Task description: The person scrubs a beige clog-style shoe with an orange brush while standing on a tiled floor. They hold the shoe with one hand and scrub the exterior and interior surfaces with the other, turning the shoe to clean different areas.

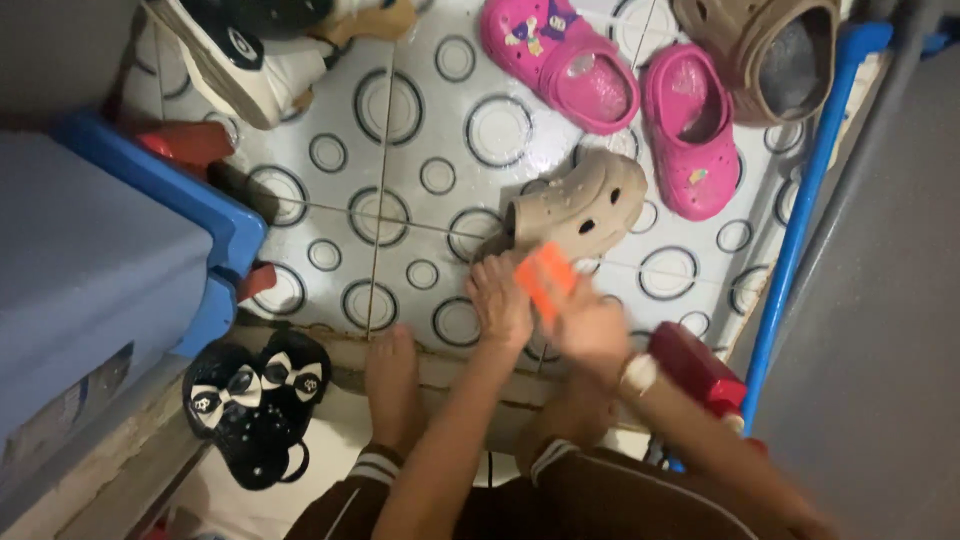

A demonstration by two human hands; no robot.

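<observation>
On wet tiled floor [400, 150], your left hand [498, 300] is gripping beige clog [585, 205] heel; right hand [590, 325] is clamping orange brush [547, 275]; pink clogs [640, 100] crowding beyond, bare tiles leftward.

Dim indoor light, glare on wet tiles [500, 130]; hands motion-blurred

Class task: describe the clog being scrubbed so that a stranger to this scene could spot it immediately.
Start at the circle-patterned tiled floor. Below the pink clogs lies the beige clog, against the person's two hands. It alone is beige, holed and single.
</observation>
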